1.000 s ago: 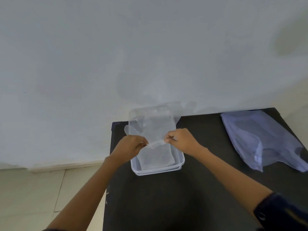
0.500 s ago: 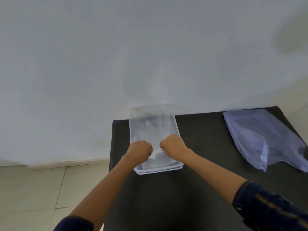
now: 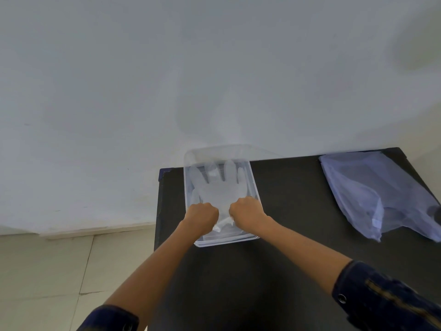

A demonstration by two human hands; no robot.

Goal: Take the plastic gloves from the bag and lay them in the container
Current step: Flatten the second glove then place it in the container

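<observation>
Now laying glove (image 3: 218,187) flat in container (image 3: 254,187), left hand (image 3: 201,217) and right hand (image 3: 245,211) both fisted on its cuff; next, letting go, reaching to bag (image 3: 372,192) at three o'clock.

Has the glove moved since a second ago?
Yes. The glove has come down from above the container rim and now lies flat inside it, both hands still gripping its cuff.
</observation>
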